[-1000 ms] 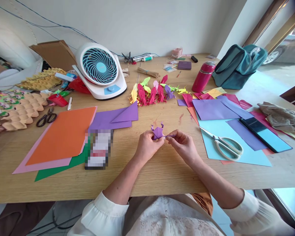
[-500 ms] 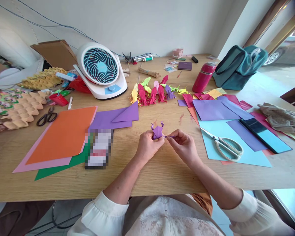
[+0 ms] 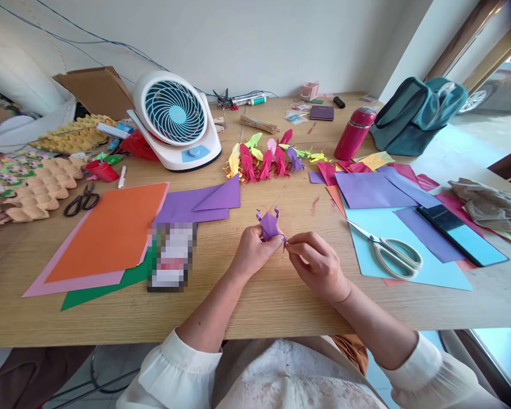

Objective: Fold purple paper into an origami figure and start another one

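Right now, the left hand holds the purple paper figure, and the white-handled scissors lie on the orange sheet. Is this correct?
Not entirely: the place of the white-handled scissors is wrong. The head view shows them on the light blue sheet. The left hand does hold the purple paper figure.

Both forearms (image 3: 213,311) are angled inward; the left hand (image 3: 255,250) is curled in a grip, the right hand (image 3: 317,262) held in a pinch just beside it.
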Motion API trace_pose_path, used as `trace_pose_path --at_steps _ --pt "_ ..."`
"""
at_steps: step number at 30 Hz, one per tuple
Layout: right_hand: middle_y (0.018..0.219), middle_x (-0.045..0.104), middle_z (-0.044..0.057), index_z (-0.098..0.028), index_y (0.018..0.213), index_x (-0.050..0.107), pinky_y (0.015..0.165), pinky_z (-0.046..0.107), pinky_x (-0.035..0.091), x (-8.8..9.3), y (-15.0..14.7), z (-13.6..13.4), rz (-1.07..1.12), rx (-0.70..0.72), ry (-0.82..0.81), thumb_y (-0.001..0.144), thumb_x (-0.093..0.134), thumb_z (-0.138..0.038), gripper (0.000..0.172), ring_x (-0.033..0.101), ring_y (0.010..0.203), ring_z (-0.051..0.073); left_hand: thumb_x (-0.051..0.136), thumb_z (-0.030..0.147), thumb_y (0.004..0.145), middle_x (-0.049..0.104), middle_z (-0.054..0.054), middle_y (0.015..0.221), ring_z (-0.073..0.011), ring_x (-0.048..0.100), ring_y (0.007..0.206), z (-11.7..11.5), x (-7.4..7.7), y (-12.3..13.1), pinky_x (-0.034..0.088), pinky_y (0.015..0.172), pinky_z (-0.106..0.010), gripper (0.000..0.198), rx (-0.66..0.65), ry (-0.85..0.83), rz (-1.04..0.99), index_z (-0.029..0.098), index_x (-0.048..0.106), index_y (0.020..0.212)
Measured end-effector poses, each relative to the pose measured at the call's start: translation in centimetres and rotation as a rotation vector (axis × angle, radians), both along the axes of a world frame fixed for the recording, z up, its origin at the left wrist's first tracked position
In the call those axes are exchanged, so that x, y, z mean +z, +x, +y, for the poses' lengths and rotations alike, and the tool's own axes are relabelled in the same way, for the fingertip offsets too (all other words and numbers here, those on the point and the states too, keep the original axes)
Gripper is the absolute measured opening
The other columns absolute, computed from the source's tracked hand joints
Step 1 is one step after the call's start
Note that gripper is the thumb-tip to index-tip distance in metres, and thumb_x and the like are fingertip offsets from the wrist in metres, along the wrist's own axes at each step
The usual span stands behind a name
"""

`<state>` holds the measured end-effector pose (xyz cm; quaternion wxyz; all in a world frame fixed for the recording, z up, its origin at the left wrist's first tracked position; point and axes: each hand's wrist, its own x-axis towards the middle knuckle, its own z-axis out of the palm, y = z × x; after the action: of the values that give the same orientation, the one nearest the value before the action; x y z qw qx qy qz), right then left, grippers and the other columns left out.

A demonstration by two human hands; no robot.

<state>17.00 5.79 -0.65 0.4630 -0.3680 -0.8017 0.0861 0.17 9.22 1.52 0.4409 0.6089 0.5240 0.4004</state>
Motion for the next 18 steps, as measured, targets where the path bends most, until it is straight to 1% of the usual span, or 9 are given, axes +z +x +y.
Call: trace_pose_path --at_steps 3,5,6,8,9,11,13,15,18 --pt "0.096 0.068 0.008 -0.024 0.094 0.065 0.077 0.033 0.053 0.1 -0.1 -0.3 -0.022 0.015 0.032 0.090 0.053 -0.008 0.020 0.065 0.086 0.018 0.064 0.030 0.075 0.054 0.003 0.055 -0.0094 0.046 0.053 0.0 0.2 -0.3 0.034 0.052 -0.020 0.019 0.017 0.003 -0.014 0.013 0.067 0.066" --pt "0.089 0.066 0.007 -0.023 0.091 0.064 0.073 0.032 0.052 0.4 -0.1 -0.3 0.075 -0.007 -0.037 0.091 0.053 -0.010 0.016 0.064 0.081 0.017 0.064 0.030 0.076 0.058 0.002 0.058 -0.0106 0.051 0.056 0.0 0.3 -0.4 0.038 0.055 -0.021 0.018 0.017 0.052 0.000 0.013 0.068 0.069" --pt "0.086 0.065 0.006 -0.022 0.090 0.063 0.071 0.031 0.051 0.5 0.0 -0.2 0.159 -0.032 -0.111 0.092 0.054 -0.014 0.013 0.062 0.077 0.017 0.064 0.029 0.077 0.061 0.002 0.060 -0.0114 0.054 0.058 0.0 0.3 -0.4 0.040 0.057 -0.021 0.017 0.011 0.090 0.012 0.013 0.068 0.071" --pt "0.081 0.064 0.004 -0.021 0.087 0.062 0.067 0.030 0.049 0.8 0.2 0.1 0.371 -0.066 -0.338 0.094 0.057 -0.024 0.009 0.060 0.071 0.016 0.063 0.026 0.079 0.065 0.000 0.064 -0.0126 0.058 0.062 -0.1 0.3 -0.4 0.044 0.062 -0.022 0.015 -0.008 0.187 0.049 0.014 0.069 0.073" --pt "0.080 0.064 0.004 -0.021 0.086 0.062 0.066 0.029 0.048 0.9 0.3 0.4 0.491 -0.056 -0.487 0.094 0.058 -0.031 0.014 0.059 0.070 0.015 0.063 0.025 0.080 0.066 -0.001 0.067 -0.0130 0.059 0.063 -0.1 0.3 -0.4 0.045 0.064 -0.023 0.013 -0.019 0.245 0.075 0.015 0.068 0.073" --pt "0.077 0.064 0.003 -0.019 0.080 0.062 0.062 0.026 0.046 1.0 0.6 1.1 0.693 0.037 -0.806 0.092 0.060 -0.045 0.029 0.057 0.066 0.013 0.062 0.021 0.081 0.067 -0.001 0.071 -0.0138 0.061 0.068 -0.1 0.3 -0.3 0.046 0.070 -0.025 0.012 -0.042 0.370 0.133 0.016 0.066 0.071" --pt "0.072 0.064 0.002 -0.018 0.077 0.062 0.057 0.024 0.043 1.0 0.9 1.6 0.846 0.140 -1.094 0.088 0.063 -0.055 0.038 0.054 0.061 0.011 0.061 0.018 0.083 0.067 -0.002 0.073 -0.0149 0.062 0.073 -0.1 0.2 -0.3 0.046 0.075 -0.026 0.012 -0.085 0.476 0.186 0.017 0.064 0.071" --pt "0.066 0.062 0.001 -0.019 0.076 0.062 0.052 0.022 0.039 0.9 1.0 2.0 0.959 0.220 -1.293 0.084 0.065 -0.060 0.042 0.051 0.055 0.010 0.060 0.017 0.085 0.067 -0.001 0.074 -0.0156 0.062 0.076 0.0 0.2 -0.3 0.045 0.076 -0.027 0.012 -0.120 0.548 0.229 0.018 0.063 0.074" --pt "0.058 0.058 -0.001 -0.017 0.072 0.064 0.046 0.021 0.033 0.8 1.3 2.1 0.970 0.300 -1.447 0.078 0.071 -0.061 0.045 0.045 0.047 0.007 0.062 0.016 0.085 0.069 0.000 0.077 -0.0160 0.062 0.078 -0.1 0.2 -0.3 0.042 0.078 -0.029 0.009 -0.127 0.632 0.310 0.020 0.063 0.076"
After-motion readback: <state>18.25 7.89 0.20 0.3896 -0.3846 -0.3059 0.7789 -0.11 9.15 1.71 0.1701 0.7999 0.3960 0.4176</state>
